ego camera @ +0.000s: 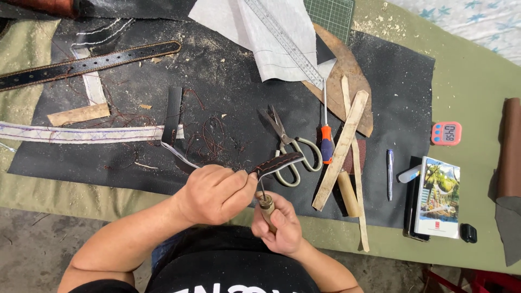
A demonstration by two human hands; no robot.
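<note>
The left hand [214, 192] is closed around a dark leather strap [274, 164] with reddish stitching, pinching it between thumb and fingers near the front edge of the surface [467, 70]. The strap's free end juts right toward the scissors [290, 149], while its other end loops back left across the black mat [233, 76]. The right hand [279, 225] is curled tight around the wooden handle of an awl [265, 202], whose thin metal point rises to touch the strap just below the left thumb.

The scissors lie open-bladed on the mat just right of the strap, their pale handles nearest the hands. Beside them is a screwdriver [325, 138] with an orange and blue grip, then 2 long wooden strips [342, 149] crossed over each other and a short wooden dowel [347, 192]. A pen [389, 173] lies further right, near a booklet [438, 196] resting on a dark flat thing that I cannot identify. A pink timer [446, 133] sits on the green cloth beyond it, and a brown leather roll [510, 146] is at the right edge.

At the back, a steel ruler [285, 40] lies across white fabric [260, 32], which partly covers a brown leather piece [347, 76]. A black belt [89, 62] with holes lies at the left, and a white stitched band [81, 133] runs below it. Loose thread and sawdust litter the mat. No containers show.
</note>
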